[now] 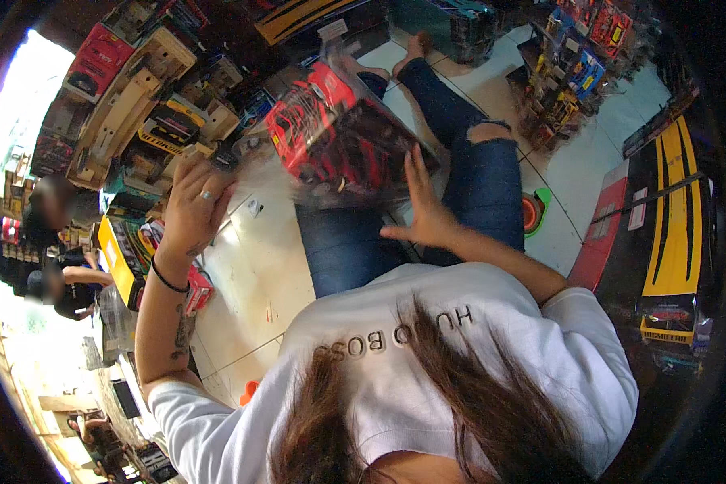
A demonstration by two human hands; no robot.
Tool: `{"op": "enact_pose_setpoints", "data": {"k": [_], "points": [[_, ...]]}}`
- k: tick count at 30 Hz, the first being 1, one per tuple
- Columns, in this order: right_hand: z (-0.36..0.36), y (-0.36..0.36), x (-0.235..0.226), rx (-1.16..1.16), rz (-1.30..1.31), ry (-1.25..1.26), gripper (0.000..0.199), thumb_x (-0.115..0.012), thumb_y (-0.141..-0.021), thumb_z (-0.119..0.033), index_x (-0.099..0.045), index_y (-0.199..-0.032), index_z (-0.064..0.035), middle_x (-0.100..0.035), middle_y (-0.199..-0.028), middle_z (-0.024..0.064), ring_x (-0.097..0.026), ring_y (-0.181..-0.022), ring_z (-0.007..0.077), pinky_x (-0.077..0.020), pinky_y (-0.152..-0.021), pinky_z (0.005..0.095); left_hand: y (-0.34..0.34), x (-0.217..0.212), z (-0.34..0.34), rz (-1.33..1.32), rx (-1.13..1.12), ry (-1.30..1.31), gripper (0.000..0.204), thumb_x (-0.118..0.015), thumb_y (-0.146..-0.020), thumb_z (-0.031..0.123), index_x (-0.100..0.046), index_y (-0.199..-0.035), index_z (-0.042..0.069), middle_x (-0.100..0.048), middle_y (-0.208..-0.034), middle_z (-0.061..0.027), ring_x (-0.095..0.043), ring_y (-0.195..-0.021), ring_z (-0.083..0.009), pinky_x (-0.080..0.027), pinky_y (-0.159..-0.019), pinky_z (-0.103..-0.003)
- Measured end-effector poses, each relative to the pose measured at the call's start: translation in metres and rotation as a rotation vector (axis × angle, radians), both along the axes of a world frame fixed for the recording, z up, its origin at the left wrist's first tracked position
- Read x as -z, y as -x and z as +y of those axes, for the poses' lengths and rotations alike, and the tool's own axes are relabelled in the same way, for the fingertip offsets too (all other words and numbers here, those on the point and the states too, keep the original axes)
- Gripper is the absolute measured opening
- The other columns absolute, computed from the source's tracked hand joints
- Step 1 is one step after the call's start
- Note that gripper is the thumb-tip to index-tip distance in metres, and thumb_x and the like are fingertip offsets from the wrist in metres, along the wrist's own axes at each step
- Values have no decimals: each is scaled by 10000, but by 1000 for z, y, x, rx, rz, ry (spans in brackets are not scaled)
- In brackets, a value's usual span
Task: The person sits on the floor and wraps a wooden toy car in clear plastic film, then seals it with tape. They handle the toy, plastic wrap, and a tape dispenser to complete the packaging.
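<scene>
Gleaming red-and-black box (343, 137), touched by spread right hand (427, 214), left hand (200, 198) curled, grasp unclear, pale tiled floor (254, 315), cartons (98, 60) stacked left

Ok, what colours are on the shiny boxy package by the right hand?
The shiny boxy package looks mostly red and black, though blurred, in the head view.

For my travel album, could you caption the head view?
Right hand against a blurred, plastic-wrapped red-and-black box above blue denim jeans, left hand apart from it.
</scene>
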State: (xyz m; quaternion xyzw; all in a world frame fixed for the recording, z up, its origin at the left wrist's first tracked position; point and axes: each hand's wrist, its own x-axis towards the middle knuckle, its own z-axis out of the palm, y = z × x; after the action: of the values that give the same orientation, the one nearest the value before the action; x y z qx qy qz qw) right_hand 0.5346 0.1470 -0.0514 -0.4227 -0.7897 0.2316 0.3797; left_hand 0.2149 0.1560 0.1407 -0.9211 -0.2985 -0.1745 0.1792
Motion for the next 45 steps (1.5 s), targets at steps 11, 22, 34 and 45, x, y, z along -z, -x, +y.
{"op": "enact_pose_setpoints", "data": {"k": [11,22,34,45], "points": [[-28,-15,69,223,130,234,1233,-860,-580,-339,-54,-1457,-19,-170,-1439,301,-216,-1336,466,-235,-1101,485,-183,-82,152,-625,-359,624,294,-490,-955,228,-641,-832,7,-556,-662,-11,-486,-606,-112,-405,-554,-280],[78,-198,-41,516,345,302,186,-504,-876,-112,-668,-927,-39,-588,-713,26,-502,-547,98,-399,-481,268,-38,-67,124,-1357,-210,839,193,-539,-927,185,-615,-897,9,-607,-743,-25,-562,-641,-113,-484,-601,-250],[210,-161,-10,348,300,551,249,-527,-900,-238,-647,-823,-34,-602,-668,25,-521,-531,122,-416,-486,273,68,152,82,-2151,-498,1217,101,-499,-939,99,-555,-947,16,-575,-799,-57,-516,-582,-150,-475,-599,-305],[166,-139,19,398,216,28,209,-635,-885,-229,-624,-977,-42,-599,-779,36,-565,-738,111,-457,-688,265,53,156,45,-1615,-621,1034,400,-632,-881,165,-479,-1222,22,-641,-920,-70,-610,-809,-170,-491,-778,-300]]}}
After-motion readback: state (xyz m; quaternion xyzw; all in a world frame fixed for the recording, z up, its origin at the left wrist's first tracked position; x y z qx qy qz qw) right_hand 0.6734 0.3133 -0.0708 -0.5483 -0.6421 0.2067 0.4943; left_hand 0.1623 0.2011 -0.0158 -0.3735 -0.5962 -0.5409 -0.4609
